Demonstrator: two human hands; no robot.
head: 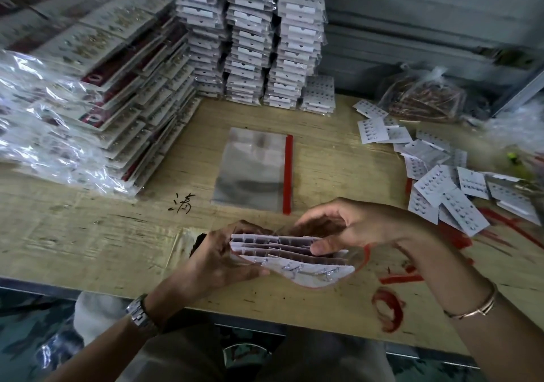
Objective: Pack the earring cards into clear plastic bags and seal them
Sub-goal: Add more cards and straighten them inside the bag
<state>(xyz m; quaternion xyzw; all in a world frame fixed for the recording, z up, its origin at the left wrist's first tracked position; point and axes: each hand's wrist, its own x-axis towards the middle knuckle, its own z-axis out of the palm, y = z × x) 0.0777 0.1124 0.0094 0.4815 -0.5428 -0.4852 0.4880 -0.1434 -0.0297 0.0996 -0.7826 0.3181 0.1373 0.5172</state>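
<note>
Nearest, over the front edge of the table (88, 234), both hands hold a stack of earring cards (282, 249) edge-on. The left hand (217, 261) wraps the stack's left end, thumb below and fingers curled over the far side, probably to keep the cards square. The right hand (353, 222) arches over the right end, thumb pressed on the near edge and fingers curled behind. A clear bag (353, 256) seems to sheathe the stack, its mouth at the right, so this looks like seating the cards before sealing. Peeled red strips (388, 308) lie just right of the hands, likely dropped where they came off. Beyond, centred within reach, lies a pile of empty bags (253, 169), its red seal strip (288, 172) to the right. Loose cards (441, 181) are scattered at the right, and sealed packs (253, 37) are stacked far and left, out of the way
</note>
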